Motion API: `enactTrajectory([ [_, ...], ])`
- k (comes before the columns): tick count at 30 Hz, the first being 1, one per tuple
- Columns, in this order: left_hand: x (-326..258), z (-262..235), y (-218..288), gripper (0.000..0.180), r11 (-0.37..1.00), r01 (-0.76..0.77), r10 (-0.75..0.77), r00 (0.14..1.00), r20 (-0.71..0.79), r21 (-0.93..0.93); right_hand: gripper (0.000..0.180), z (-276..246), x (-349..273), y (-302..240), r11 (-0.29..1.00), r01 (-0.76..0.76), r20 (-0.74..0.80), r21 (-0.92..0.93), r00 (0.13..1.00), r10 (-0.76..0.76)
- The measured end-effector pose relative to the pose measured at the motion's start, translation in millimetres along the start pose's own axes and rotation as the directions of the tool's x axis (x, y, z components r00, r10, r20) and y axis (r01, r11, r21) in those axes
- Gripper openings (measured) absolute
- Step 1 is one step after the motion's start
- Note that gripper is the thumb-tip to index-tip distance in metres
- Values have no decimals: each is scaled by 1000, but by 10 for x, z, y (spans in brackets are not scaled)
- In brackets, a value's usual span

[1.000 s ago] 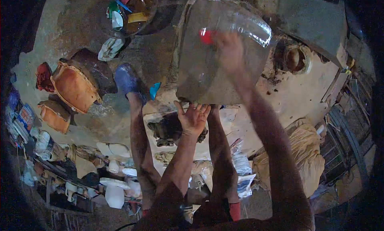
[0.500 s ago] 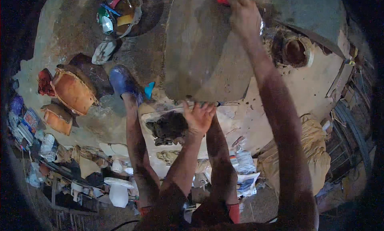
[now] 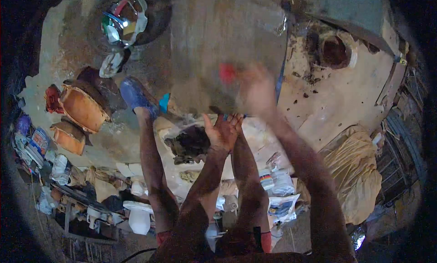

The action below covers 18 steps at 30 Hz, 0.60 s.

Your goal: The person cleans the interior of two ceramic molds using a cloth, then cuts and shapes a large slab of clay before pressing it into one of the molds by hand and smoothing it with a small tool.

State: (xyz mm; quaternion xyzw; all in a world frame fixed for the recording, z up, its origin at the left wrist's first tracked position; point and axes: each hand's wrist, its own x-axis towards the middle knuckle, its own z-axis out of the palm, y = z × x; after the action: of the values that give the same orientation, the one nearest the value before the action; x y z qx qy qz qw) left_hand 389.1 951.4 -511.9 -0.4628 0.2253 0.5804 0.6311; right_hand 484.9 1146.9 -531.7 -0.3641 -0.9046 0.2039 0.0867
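Observation:
A wide grey-brown flat board (image 3: 205,44) lies in front of me. My left hand (image 3: 222,133) is at its near edge, palm up, fingers stretched out and thumb apart; the fingertips meet the edge, and whether they bear any weight I cannot tell. Over the board's near right part, my right hand (image 3: 259,91) is smeared by motion. Its fingers are closed on a small red object (image 3: 226,73), too blurred to name its kind. Beside my left hand lies a dark, wet-looking lump (image 3: 186,144) on a pale surface.
Upper left stands a clear bowl (image 3: 142,22) holding liquid and several coloured pieces. Orange curved mould-like pieces (image 3: 84,108) and a turquoise piece (image 3: 164,103) lie left. A dark round hole or pot mouth (image 3: 334,53) is right, above a tan cloth (image 3: 353,176).
My right hand has swept from the board's far right corner toward me with the red object. My left hand stays at the near edge. The view has shifted slightly.

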Motion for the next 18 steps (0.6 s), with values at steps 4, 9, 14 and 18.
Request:
enactTrajectory([
  [4, 141, -11, -472, 96, 1000, 14, -16, 996, -91, -15, 37, -455, 1392, 849, 950, -134, -70, -283, 990, 119],
  [9, 260, 65, -505, 93, 997, -31, 23, 992, -122, -65, 36, -89, 250, 334, 968, -11, 243, -253, 967, 74],
  [14, 273, 18, -462, 95, 992, -127, 126, 981, -145, 3, 37, -134, -1024, -441, 999, -15, 290, 31, 957, 6],
  [18, 290, -20, -558, 90, 995, -95, 98, 990, -102, 30, 26, -117, -771, -114, 995, -102, 279, 14, 956, 94],
])
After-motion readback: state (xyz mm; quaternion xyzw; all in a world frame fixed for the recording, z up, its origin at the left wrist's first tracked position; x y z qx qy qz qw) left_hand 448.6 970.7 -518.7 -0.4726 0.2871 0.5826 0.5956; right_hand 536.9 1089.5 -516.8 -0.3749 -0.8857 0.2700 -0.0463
